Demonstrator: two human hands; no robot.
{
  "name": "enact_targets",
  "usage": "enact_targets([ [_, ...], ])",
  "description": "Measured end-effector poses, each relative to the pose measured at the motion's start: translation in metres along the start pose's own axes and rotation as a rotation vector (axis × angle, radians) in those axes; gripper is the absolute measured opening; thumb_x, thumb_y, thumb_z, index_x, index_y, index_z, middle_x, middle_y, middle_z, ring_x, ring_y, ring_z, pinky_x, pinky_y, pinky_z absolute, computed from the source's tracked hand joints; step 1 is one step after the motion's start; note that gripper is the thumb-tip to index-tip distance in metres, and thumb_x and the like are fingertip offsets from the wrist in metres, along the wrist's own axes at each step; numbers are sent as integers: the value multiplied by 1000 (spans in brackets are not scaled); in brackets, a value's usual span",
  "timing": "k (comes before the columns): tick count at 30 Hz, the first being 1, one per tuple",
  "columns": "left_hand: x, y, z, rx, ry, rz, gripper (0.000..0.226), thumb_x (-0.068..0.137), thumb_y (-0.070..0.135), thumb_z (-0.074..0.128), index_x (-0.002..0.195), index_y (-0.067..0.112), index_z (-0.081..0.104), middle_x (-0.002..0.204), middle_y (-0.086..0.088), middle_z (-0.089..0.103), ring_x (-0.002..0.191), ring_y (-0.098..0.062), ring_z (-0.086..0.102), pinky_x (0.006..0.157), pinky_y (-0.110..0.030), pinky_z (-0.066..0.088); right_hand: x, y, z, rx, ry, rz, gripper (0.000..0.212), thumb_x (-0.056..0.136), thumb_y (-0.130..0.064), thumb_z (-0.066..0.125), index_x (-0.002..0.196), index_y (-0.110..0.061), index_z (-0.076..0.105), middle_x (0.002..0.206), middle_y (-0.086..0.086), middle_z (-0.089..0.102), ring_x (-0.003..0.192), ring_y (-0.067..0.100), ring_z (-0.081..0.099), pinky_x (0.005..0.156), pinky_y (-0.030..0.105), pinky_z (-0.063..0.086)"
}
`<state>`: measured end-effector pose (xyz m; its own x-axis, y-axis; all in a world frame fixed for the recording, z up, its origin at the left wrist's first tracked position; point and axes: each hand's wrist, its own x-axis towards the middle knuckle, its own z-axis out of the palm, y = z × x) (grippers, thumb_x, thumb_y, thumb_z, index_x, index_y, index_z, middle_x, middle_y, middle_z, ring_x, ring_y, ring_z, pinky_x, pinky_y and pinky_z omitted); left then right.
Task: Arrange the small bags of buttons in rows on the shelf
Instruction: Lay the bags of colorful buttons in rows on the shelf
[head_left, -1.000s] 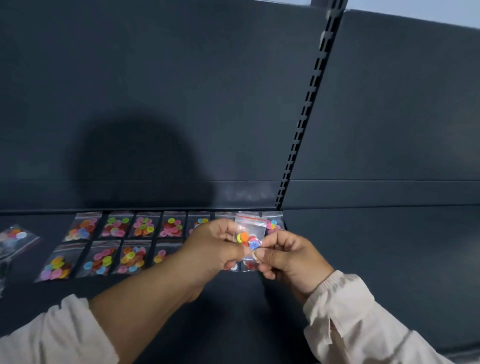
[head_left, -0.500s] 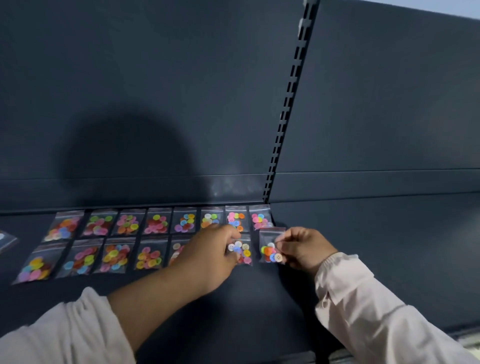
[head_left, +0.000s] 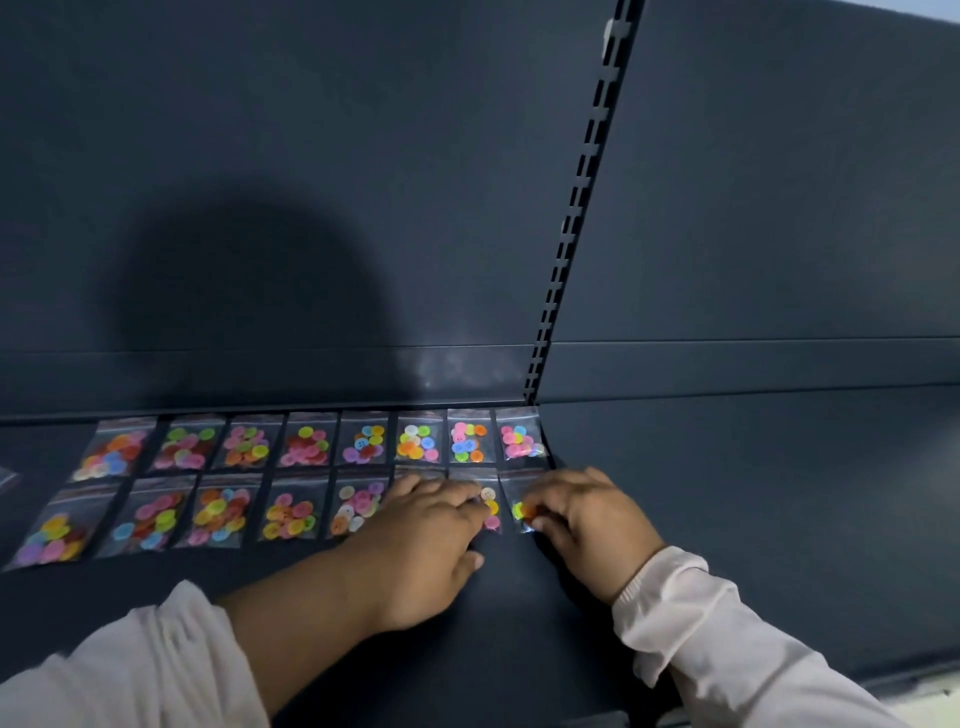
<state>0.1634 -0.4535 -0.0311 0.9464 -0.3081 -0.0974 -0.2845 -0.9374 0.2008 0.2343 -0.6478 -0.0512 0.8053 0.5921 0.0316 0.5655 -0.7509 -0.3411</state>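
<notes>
Small clear bags of coloured buttons lie flat on a dark shelf (head_left: 727, 493) in two rows. The back row (head_left: 306, 446) holds several bags up to the shelf's right end. The front row (head_left: 218, 512) runs from the left to under my hands. My left hand (head_left: 431, 525) rests palm down on a front-row bag (head_left: 488, 506), fingers spread and pressing it flat. My right hand (head_left: 587, 512) has its fingertips on the last bag (head_left: 521, 506) at the row's right end, flat on the shelf.
A slotted upright (head_left: 566, 249) runs up the dark back panel (head_left: 311, 182) just behind the rows' right end. Another clear bag's corner (head_left: 6, 475) shows at the far left edge. The shelf's front edge (head_left: 909, 680) is at lower right.
The bag I held up in both hands has come down onto the shelf at the front row's right end. Both hands have lowered onto the front row.
</notes>
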Motion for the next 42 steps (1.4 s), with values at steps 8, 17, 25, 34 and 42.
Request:
enact_targets([
  [8,2,-1,1,-22,-11,3,56,97,41,39,149,28,22,159,7,11,145,-11,7,113,-28,-3,0,-3,2,-18,81,12,22,77,-25,54,92,-22,70,98,-4,68,88,24,59,81,18,38],
  [17,-16,-22,-15,-70,119,-79,56,97,43,40,149,31,21,158,8,14,144,-11,8,115,-30,-2,9,-31,-18,-51,154,-11,28,77,-28,52,98,-19,68,98,2,68,91,29,60,80,30,48],
  [25,-71,-71,-44,-8,229,-250,56,95,42,44,147,32,24,157,8,18,142,-12,17,114,-31,7,35,-108,-19,-40,199,-172,28,74,-25,56,99,-18,67,94,3,68,86,30,63,79,32,49],
  [34,-200,-157,-61,-6,349,-468,62,82,53,38,140,31,40,148,9,37,136,-14,33,110,-33,22,62,-253,17,-37,141,-377,38,79,-32,48,111,-20,64,108,2,65,101,27,57,90,31,45],
  [42,-329,-251,-66,8,393,-600,59,74,46,46,126,21,59,125,-4,62,115,-28,58,97,-41,43,74,-391,71,31,28,-458,34,89,-29,56,122,-23,57,119,0,59,112,21,53,95,25,41],
])
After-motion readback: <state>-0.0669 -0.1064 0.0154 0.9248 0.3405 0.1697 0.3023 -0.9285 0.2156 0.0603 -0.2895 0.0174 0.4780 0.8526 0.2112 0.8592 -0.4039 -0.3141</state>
